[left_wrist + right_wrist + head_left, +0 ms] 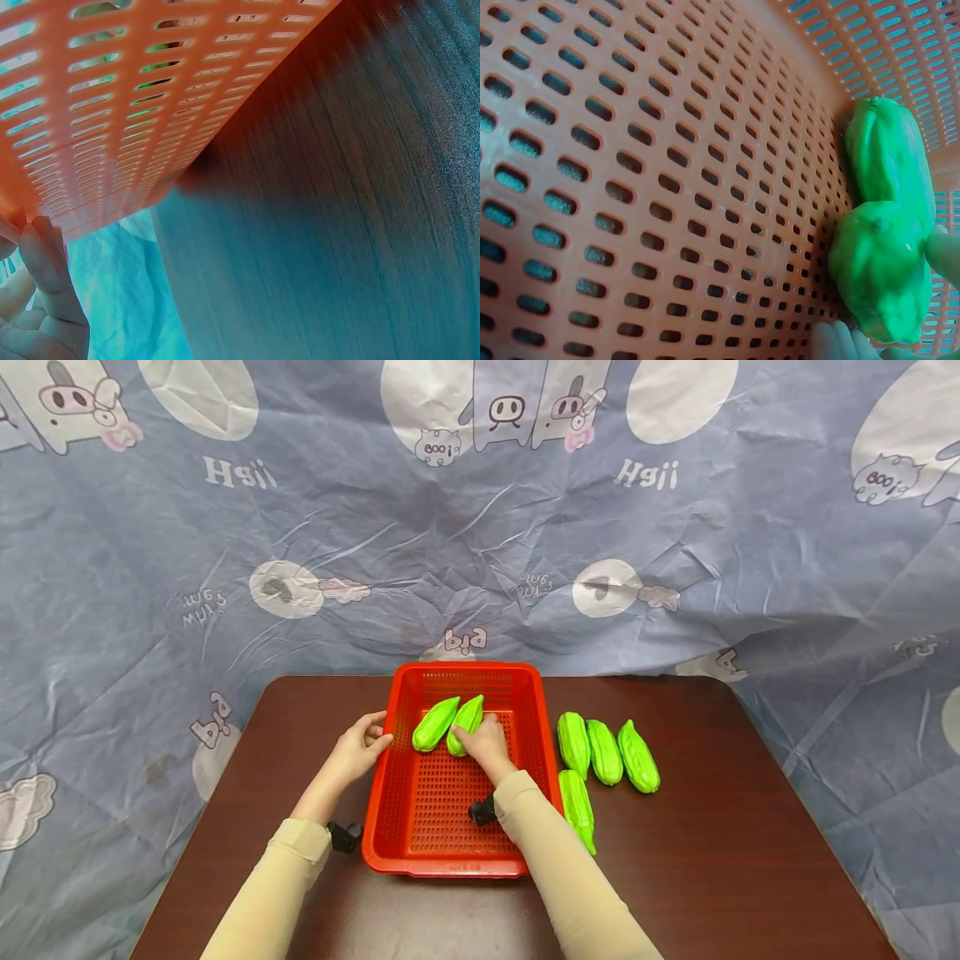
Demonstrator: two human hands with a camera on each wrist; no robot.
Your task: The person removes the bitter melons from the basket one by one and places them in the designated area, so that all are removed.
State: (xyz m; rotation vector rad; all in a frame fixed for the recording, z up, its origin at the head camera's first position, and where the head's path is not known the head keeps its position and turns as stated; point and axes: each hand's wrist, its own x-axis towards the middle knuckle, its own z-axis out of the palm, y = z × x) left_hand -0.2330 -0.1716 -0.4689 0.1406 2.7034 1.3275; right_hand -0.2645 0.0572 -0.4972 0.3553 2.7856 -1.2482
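A red perforated basket (450, 867) sits on the table, with two ridged green bitter gourds inside its far half. My left hand (358, 747) pinches the basket's left rim, as the left wrist view also shows beside the slotted wall (64, 176). Reaching in over the right side, my right hand (486, 750) grips the nearer bitter gourd (881, 274) between thumb and fingers. Just left of it lies the other bitter gourd (435, 725), which stands behind it in the right wrist view.
Right of the basket, three bitter gourds lie side by side, the middle gourd (604, 752) among them. A further gourd (576, 810) lies nearer, along the basket's right wall. The dark wooden table (720, 860) ends at a patterned cloth backdrop (450, 543).
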